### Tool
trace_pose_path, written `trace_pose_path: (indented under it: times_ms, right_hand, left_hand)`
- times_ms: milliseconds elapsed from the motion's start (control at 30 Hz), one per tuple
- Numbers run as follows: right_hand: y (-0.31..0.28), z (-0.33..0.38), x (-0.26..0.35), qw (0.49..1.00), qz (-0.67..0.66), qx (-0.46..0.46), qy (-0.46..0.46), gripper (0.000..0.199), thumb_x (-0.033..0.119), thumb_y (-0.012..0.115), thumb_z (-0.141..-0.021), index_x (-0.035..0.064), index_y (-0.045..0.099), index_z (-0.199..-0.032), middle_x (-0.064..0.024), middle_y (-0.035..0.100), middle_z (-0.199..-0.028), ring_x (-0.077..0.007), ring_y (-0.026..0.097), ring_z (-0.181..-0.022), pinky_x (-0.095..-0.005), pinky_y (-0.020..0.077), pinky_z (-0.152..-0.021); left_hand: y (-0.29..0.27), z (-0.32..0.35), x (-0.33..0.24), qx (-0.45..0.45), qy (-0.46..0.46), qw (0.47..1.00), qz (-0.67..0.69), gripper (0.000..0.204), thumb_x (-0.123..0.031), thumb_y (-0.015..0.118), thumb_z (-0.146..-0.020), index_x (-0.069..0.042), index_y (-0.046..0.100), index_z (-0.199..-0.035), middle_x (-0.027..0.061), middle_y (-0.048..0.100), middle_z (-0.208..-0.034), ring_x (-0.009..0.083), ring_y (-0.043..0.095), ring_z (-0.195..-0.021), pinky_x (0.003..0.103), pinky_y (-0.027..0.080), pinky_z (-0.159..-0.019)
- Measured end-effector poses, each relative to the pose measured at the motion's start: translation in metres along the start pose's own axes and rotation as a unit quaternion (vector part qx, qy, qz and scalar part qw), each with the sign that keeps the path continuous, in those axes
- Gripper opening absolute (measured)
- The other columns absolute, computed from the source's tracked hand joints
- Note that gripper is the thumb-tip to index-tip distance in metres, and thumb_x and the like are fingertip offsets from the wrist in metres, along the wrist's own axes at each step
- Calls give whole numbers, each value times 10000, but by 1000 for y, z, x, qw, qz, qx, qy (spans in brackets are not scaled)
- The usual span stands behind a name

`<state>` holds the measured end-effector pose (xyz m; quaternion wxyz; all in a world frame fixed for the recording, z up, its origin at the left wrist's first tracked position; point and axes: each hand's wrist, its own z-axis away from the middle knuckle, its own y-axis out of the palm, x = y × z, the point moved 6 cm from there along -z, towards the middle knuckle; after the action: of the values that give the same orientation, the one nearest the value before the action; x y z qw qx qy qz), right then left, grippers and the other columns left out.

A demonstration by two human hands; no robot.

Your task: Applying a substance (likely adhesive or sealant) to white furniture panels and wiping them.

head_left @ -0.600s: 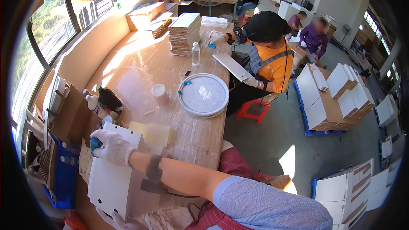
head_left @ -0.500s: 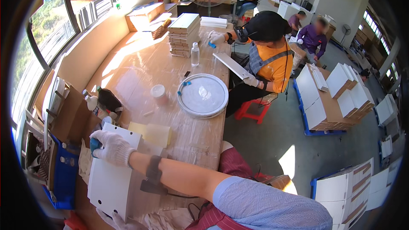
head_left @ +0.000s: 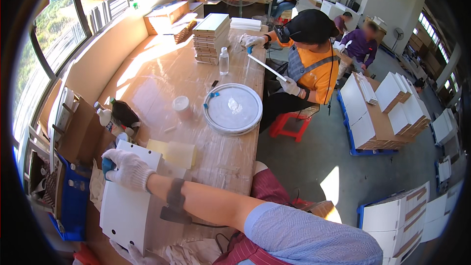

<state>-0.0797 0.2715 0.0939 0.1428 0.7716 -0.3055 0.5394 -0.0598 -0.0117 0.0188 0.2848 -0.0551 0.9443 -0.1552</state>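
Note:
My right hand (head_left: pixel 127 169), in a white knit glove, rests near the far left end of a white board (head_left: pixel 125 211). Its fingers are closed round a small blue pad (head_left: pixel 108 166), pressed at the board's left edge. At the near end, my left hand (head_left: pixel 131 253), also gloved, grips the board's edge, partly cut off by the picture's lower rim. Dark round holes show near the board's ends. Under and beside the board is another pale panel, with yellowish sheets (head_left: pixel 174 154) just beyond it.
A round white lid-like disc (head_left: pixel 233 109), a small tub (head_left: pixel 181 105) and a clear bottle (head_left: pixel 223 62) stand on the table. Bottles (head_left: pixel 110 118) and a blue bin (head_left: pixel 76 201) are at left. Across the table, a co-worker (head_left: pixel 314 59) holds a white strip beside stacked panels (head_left: pixel 211 39).
My right hand has shifted very slightly left with the blue pad; the board has moved slightly too. The co-worker has turned their white panel edge-on and brought a blue pad to its end.

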Motion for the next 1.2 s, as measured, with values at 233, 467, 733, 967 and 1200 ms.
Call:
trace_pose_path:
  times_ms: [233,467,733,967,1200]
  right_hand:
    - [13,0,6,1000,-23,15,0,348,126,696,-771,40,648,-1105,-220,692,-957,-383,678,-907,-414,540,-832]
    - [2,0,-1,1000,-9,7,10,378,124,698,-766,39,648,-1132,-220,692,-958,-378,680,-913,-412,541,-837]
    - [1,0,-1,1000,4,16,15,392,125,704,-767,35,644,-1143,-224,690,-968,-379,681,-921,-409,540,-850]
    - [1,0,-3,1000,2,1,-5,393,125,708,-764,36,642,-1141,-219,689,-962,-381,681,-916,-410,540,-850]
    - [2,0,-3,1000,17,-4,-3,385,125,700,-768,34,641,-1137,-220,690,-955,-380,681,-908,-411,540,-846]
  left_hand:
    - [-8,-14,-16,-38,-125,988,85,331,-229,467,-1047,-195,506,-1374,317,440,-1428,488,476,-1289,604,423,-1025]
    - [-2,3,8,2,-16,1000,-9,354,-219,465,-1047,-170,485,-1397,318,436,-1432,496,480,-1284,604,425,-1022]
    - [3,-2,-4,-41,-66,996,45,328,-203,463,-1048,-99,526,-1353,350,468,-1393,507,485,-1275,606,425,-1022]
    - [8,-8,-8,-81,-134,981,113,542,-202,497,-980,151,428,-1385,343,440,-1433,462,466,-1307,532,388,-1087]
    - [10,-8,-7,-97,-167,968,158,573,-223,514,-964,160,424,-1380,336,436,-1439,449,459,-1318,528,385,-1090]
